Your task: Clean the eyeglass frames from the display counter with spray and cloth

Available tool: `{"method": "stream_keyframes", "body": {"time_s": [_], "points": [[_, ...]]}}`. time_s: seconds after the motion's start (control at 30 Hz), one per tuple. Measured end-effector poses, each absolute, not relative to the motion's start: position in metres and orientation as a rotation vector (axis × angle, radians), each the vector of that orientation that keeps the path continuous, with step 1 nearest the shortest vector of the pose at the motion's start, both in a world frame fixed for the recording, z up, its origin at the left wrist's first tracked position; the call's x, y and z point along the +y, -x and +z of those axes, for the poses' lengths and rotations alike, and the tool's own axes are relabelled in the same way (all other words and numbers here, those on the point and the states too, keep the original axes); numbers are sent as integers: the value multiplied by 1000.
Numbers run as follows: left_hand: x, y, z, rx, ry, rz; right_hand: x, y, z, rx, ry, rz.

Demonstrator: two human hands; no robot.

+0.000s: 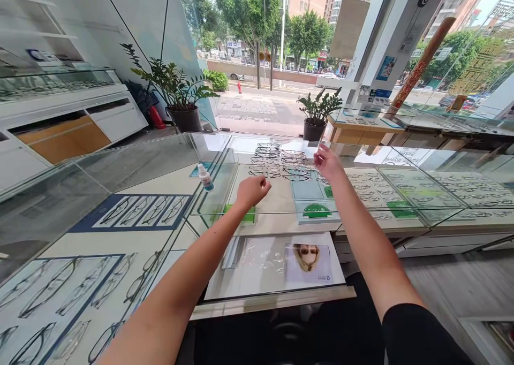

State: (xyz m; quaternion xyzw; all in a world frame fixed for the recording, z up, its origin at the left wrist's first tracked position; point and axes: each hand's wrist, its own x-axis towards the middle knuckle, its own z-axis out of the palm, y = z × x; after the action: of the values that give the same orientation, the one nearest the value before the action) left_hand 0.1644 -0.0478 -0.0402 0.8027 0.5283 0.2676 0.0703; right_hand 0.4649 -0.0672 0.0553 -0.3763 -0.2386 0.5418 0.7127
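L hand (252, 190) curled narrow, nothing visible in it; R hand (328, 163) blurred, can't tell if open. Eyeglasses (265, 152) in rows btwn hands, on glass counter (273, 213). Handle by rims, w/o lens contact; keep forearms clear of spray bottle (206, 177).

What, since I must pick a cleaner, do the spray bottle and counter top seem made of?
Spray bottle: likely smooth plastic, from its rounded white top and bluish base, though glass isn't ruled out.
Counter top: clear, glossy glass, judging by its greenish edges and reflections.
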Motion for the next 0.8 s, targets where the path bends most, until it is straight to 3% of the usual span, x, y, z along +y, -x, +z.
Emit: {"method": "stream_keyframes", "body": {"time_s": [0.27, 0.8], "points": [[-47, -173, -34, 1502, -2791, 882, -127, -433, 0, -768, 949, 1279], [-19, -295, -4, 1451, -2919, 381, -125, -466, -42, -828, 1013, 1152]]}}
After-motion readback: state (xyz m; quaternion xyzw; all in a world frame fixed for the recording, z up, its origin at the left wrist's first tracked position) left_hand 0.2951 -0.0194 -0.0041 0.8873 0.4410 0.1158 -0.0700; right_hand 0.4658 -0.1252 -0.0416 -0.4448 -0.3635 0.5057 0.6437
